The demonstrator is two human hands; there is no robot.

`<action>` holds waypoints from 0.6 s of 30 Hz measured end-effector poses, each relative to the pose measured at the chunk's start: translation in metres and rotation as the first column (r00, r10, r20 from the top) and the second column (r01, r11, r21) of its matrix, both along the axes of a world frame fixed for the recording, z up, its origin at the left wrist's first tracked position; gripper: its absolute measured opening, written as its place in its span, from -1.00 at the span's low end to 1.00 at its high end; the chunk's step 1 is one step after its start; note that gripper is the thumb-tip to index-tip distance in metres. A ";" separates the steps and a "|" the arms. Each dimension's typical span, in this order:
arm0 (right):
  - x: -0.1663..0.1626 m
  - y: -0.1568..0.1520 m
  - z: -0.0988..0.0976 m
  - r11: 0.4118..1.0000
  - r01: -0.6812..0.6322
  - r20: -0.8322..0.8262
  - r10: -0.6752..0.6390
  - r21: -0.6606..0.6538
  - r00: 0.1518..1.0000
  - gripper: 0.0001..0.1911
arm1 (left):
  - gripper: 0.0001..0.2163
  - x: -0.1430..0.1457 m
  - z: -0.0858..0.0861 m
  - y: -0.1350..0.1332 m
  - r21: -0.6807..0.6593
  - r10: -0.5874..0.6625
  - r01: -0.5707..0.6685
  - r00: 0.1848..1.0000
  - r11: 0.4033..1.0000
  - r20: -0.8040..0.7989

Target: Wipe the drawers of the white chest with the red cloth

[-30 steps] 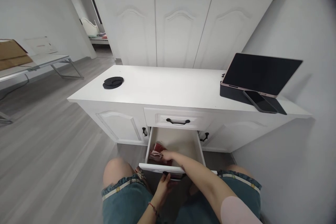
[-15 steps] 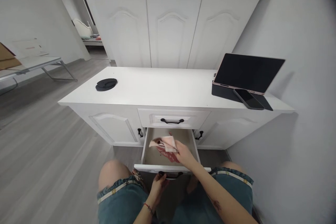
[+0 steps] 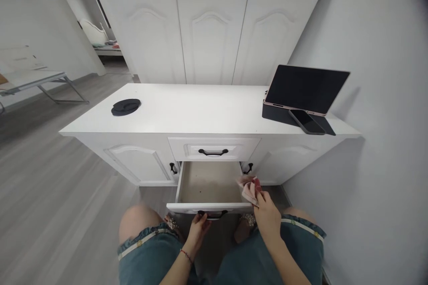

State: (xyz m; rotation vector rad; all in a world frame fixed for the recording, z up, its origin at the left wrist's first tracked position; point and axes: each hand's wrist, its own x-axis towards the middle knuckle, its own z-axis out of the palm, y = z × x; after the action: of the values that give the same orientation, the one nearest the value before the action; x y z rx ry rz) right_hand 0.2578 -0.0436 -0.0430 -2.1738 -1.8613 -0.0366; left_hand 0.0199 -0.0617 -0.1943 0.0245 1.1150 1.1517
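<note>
My right hand (image 3: pixel 268 217) is closed on a crumpled pink and red cloth (image 3: pixel 250 190), held at the right front corner of the pulled-out drawer (image 3: pixel 210 185). Red lettering on the cloth is not legible now. Down at the drawer front, my left hand (image 3: pixel 199 230) has its fingers curled at the left end of the black drawer handle (image 3: pixel 216 215). Inside the drawer, the pale bottom shows with a tiny dark speck on it.
Above is a shut drawer (image 3: pixel 214 148) in the white cabinet. On the countertop (image 3: pixel 197 109) lie a flat black object (image 3: pixel 126 107) at left, and a tablet (image 3: pixel 306 89) on a stand with a phone (image 3: pixel 306 122) at right. My knees flank the drawer; a wall (image 3: pixel 384 142) rises at right.
My right hand has carried the cloth from over the drawer to its right front corner. The left hand stays at the handle. The view has shifted slightly.
</note>
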 end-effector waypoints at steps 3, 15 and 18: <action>-0.019 0.003 -0.013 0.988 0.029 0.049 -0.022 -0.154 0.999 -0.53 | -0.66 0.000 0.000 0.008 0.009 -0.008 0.008 1.000 1.000 -0.009; -0.095 0.005 -0.061 0.982 -0.187 -0.440 0.157 -0.026 0.884 -0.40 | -0.76 0.006 0.014 0.030 0.030 0.019 -0.019 1.000 0.999 -0.013; -0.121 0.007 -0.070 0.929 -0.365 -0.406 0.309 -0.064 0.860 -0.37 | -0.87 0.009 0.024 0.029 0.035 0.042 -0.041 0.999 0.999 -0.025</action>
State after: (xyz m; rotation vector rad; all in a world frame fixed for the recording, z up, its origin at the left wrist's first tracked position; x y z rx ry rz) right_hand 0.1367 -0.0369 -0.1134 -1.7303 -2.0127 0.5725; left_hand 0.0292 -0.0328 -0.1702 0.0428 1.1224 1.2110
